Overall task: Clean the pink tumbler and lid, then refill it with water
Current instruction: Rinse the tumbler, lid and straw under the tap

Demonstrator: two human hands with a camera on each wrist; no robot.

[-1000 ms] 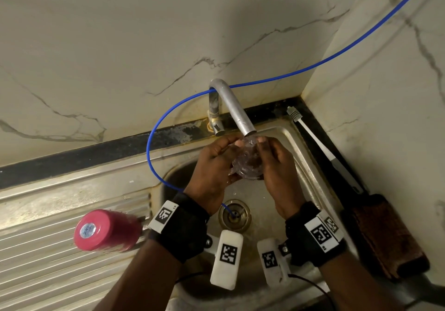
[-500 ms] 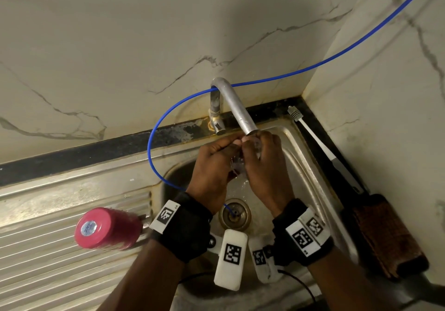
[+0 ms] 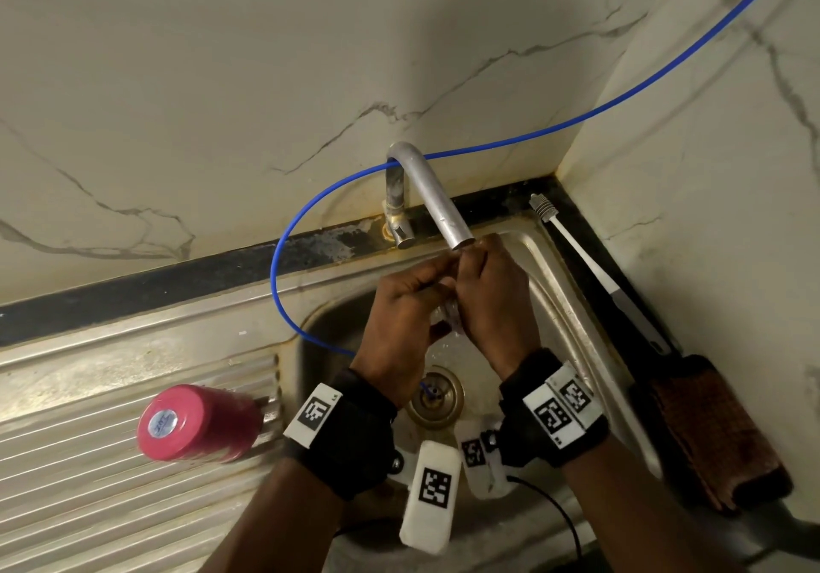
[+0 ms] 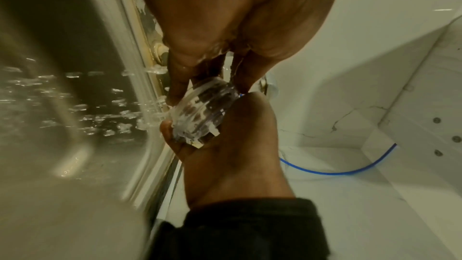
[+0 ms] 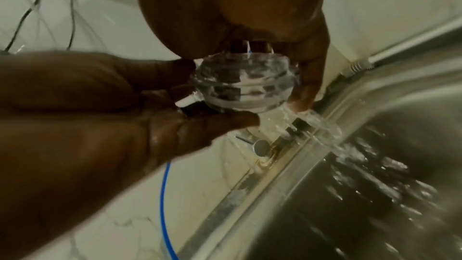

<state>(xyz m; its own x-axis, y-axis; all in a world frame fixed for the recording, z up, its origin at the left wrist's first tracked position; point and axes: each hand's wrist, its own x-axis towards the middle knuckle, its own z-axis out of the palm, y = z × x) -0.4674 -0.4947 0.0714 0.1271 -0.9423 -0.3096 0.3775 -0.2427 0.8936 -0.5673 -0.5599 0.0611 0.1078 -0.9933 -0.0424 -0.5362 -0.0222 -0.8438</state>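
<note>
Both hands, the left hand [image 3: 401, 321] and the right hand [image 3: 490, 301], are grasping the clear lid [image 4: 203, 113] with curled fingers [image 5: 306, 90] under the tap [image 3: 437, 204], over the sink [image 3: 572, 301]. The lid looks light, stiff and wet, so probably slippery; holding it by the rim seems safest. The pink tumbler [image 3: 199, 424] lies on the ribbed surface to the left.

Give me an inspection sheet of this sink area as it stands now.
Surface: steel sink with ribbed drainboard; water splashing in the basin.
Job's things: clear lid under the tap, in running water; pink tumbler on the drainboard, bottom facing the camera.
Clutter: white brush and brown pad on the dark ledge right of the sink.
Hands: left hand and right hand both grip the lid.
Cables: blue tube runs along the wall into the drain; black wire at the right wrist.
Surroundings: marble-patterned wall tiles, corner at right.
</note>
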